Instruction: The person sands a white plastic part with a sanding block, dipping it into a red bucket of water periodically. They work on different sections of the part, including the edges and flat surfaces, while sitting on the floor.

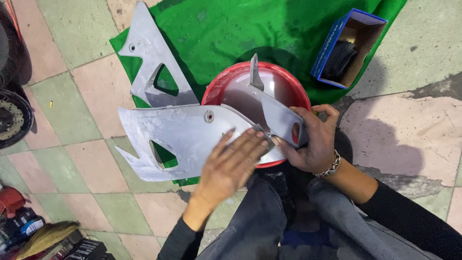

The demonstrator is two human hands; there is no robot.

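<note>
At the far left edge a motorcycle wheel stands on the tiled floor, well apart from the hands, and a broom and dark boxes lie at the lower left corner. A green cloth is spread on the floor, seemingly to keep the parts off the tiles. On it, up and to the left of the left fingers, lies a second grey panel, flat and untouched.

The grey fairing panel stretches leftward from the hands, its right end resting across the rim of a red basin; propped that way, its face is tilted up toward the person, which looks handy for working the surface over the basin. The left hand lies flat on the panel, its fingers spread and nearly straight, pressing down; they may have a small pad or sheet under the tips, but I cannot tell.

Just right of them, the right hand grips the panel's narrow right end, fingers curled underneath and thumb over the edge, steadying it. A metal bracelet sits on that wrist. Up and to the right, a blue open box with something dark inside rests on the edge of the cloth.
</note>
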